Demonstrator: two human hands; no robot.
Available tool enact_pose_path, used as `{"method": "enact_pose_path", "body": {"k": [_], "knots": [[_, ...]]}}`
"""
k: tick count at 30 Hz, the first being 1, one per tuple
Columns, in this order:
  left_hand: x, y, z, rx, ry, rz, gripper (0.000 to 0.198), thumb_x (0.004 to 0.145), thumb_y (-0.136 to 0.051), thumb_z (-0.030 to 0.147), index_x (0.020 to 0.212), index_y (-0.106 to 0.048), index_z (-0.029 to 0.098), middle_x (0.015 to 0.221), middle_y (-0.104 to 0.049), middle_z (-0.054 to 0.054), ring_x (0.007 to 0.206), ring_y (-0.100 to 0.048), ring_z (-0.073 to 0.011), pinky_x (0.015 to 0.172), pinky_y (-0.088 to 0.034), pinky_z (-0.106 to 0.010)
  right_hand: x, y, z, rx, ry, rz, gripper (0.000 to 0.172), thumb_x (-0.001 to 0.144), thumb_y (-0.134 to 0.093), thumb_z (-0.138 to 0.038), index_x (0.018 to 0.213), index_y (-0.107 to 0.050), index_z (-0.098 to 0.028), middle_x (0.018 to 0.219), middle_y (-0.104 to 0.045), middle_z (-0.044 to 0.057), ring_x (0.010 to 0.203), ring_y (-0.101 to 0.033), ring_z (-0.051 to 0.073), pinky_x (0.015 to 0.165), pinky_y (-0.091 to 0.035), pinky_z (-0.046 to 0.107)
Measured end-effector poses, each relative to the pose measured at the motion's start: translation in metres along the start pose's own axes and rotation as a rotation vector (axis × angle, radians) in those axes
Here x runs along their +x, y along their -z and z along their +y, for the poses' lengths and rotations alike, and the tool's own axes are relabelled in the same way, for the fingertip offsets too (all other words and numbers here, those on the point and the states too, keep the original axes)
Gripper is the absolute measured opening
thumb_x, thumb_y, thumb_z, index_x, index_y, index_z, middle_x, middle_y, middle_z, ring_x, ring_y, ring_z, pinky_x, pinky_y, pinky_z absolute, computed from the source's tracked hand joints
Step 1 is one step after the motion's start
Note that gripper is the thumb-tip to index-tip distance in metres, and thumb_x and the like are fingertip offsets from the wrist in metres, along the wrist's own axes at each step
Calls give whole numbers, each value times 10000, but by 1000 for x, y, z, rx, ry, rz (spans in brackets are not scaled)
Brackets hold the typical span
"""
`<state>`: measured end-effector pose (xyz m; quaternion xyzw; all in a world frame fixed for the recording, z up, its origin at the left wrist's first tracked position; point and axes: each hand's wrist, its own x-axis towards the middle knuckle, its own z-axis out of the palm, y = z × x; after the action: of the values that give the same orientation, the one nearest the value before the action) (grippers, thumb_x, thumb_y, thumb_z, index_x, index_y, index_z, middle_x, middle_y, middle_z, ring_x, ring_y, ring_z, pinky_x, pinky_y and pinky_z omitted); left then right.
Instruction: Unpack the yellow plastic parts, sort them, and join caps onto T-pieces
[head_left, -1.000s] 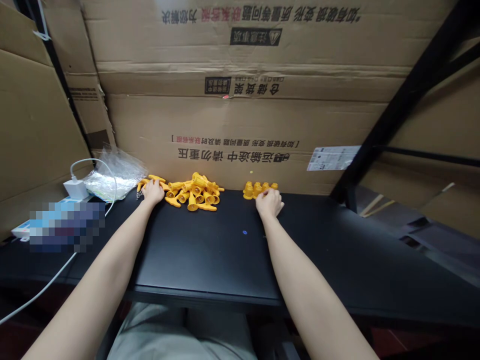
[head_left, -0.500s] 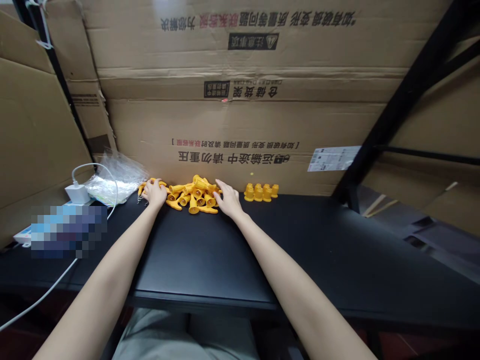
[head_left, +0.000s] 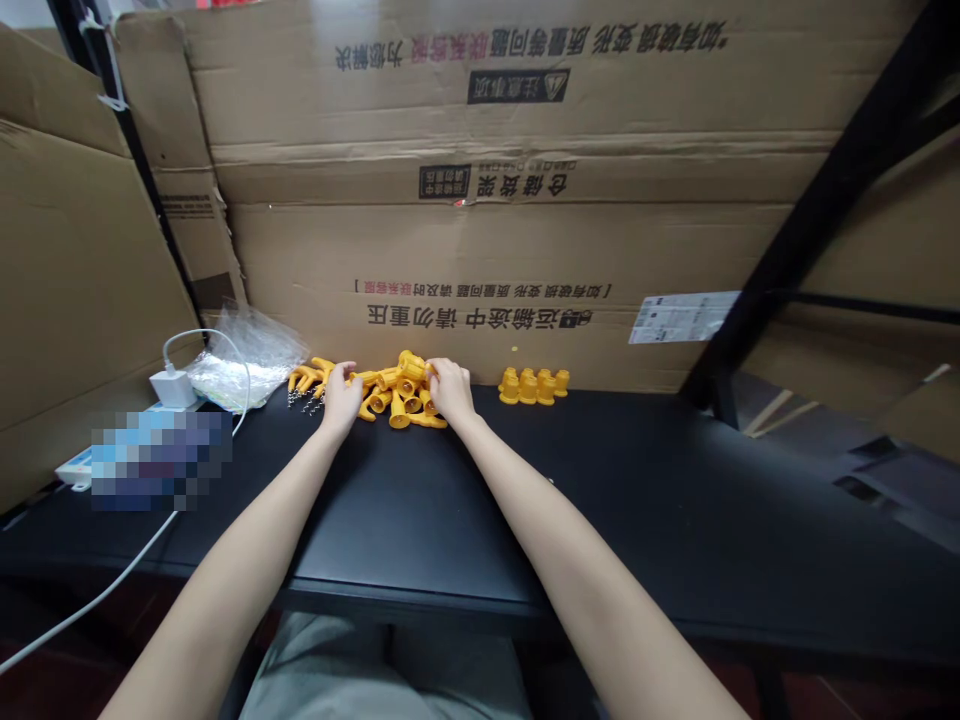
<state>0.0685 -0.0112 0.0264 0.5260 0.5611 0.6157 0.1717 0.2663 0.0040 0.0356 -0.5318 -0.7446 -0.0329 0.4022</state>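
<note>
Against the cardboard at the back of the table lies a heap of yellow plastic pieces (head_left: 400, 410), many of them hollow and cone-shaped. My left hand (head_left: 343, 400) is at the heap's left side, its thumb and fingers apart beside the pieces. At the right side, the bent fingers of my right hand (head_left: 451, 392) close on a yellow plastic piece (head_left: 430, 370), mostly hidden by the hand. Left of my left hand are several yellow handles with metal spirals (head_left: 307, 380), like corkscrews. To the right, several yellow caps (head_left: 529, 388) stand upright in rows.
A clear plastic bag (head_left: 251, 360) lies at the back left. Near it are a white charger (head_left: 172, 387), a power strip (head_left: 75, 468) and a white cable (head_left: 120, 570). A cardboard sheet (head_left: 480, 240) stands behind the black table (head_left: 420, 520).
My left hand has moved right, off the corkscrew-like handles to the heap's left edge. My right hand has drawn its fingers in at the heap. The view has shifted slightly.
</note>
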Motion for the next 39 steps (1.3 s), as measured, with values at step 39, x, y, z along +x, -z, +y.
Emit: {"method": "enact_pose_path", "body": {"k": [39], "knots": [[-29, 14, 40, 684, -575, -235, 142, 885, -488, 178, 965, -603, 196, 1491, -371, -152, 1223, -507, -321, 961, -393, -517, -32, 27, -3, 155, 216, -86, 350, 955, -367, -331, 1186, -571, -164, 1175, -645, 127, 1119, -583, 227, 1080, -330, 467]]}}
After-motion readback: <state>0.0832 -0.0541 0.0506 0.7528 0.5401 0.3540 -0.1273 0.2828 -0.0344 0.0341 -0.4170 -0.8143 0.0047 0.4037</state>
